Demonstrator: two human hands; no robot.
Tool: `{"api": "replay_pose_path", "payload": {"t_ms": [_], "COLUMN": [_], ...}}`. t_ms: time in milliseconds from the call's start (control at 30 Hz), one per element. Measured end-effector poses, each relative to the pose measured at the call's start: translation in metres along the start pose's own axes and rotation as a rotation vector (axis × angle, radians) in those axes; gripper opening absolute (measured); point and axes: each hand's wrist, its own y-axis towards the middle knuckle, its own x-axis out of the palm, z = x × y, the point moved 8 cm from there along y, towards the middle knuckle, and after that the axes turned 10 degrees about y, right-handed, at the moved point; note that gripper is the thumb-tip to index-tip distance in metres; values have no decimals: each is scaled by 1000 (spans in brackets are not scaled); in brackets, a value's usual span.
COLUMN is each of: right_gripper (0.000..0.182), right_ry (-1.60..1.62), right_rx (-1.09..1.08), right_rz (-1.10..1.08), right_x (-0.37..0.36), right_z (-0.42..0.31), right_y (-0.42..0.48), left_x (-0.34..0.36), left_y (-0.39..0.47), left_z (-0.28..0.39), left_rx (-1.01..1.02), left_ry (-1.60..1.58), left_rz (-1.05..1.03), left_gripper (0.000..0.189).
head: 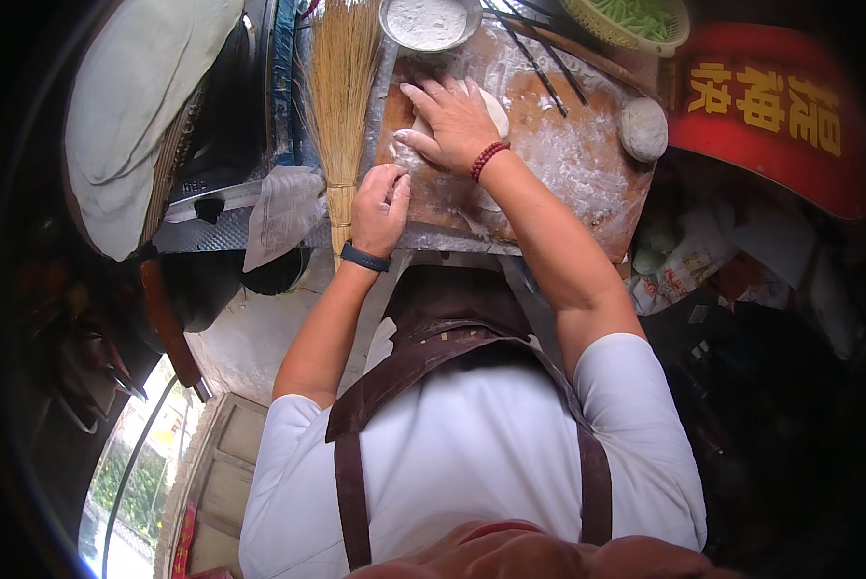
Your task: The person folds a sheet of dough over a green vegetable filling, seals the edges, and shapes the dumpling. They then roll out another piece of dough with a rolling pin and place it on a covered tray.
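Note:
My right hand (451,123) lies spread and floury on a flattened round of white dough (497,116), its palm hiding most of it. A dark red bead bracelet (489,159) circles that wrist. Under the dough is a flour-dusted wooden board (585,174). At the board's left edge, beside a straw whisk broom (340,108), my left hand (379,206) is curled with the thumb against the fingers; I see nothing held in it. A dark band (366,258) is on the left wrist. A ball of dough (643,130) rests near the board's right edge.
A bowl of flour (429,22) stands at the back. Two thin dark sticks (534,61) and a wooden rod (599,58) lie nearby. A basket of green pieces (639,22) and a red panel (759,116) bearing writing are right. Flat pale sheets (132,108) are left.

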Motion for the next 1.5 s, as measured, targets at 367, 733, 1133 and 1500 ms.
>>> {"api": "replay_pose_path", "payload": {"t_ms": [367,733,1133,1500], "right_gripper": [19,29,25,32], "right_ry": [-54,-552,-142,562], "right_rx": [18,291,448,491], "right_rz": [479,-60,234,525], "right_x": [-150,-174,-243,-155], "right_z": [126,244,175,152], "right_y": [-68,-22,-171,-282], "left_x": [53,59,51,152], "left_y": [101,94,25,12], "left_z": [35,4,156,147], "left_rx": [225,-585,439,495], "left_ry": [535,268,362,706], "left_rz": [-59,-498,15,-129], "left_gripper": [39,75,29,50]}}
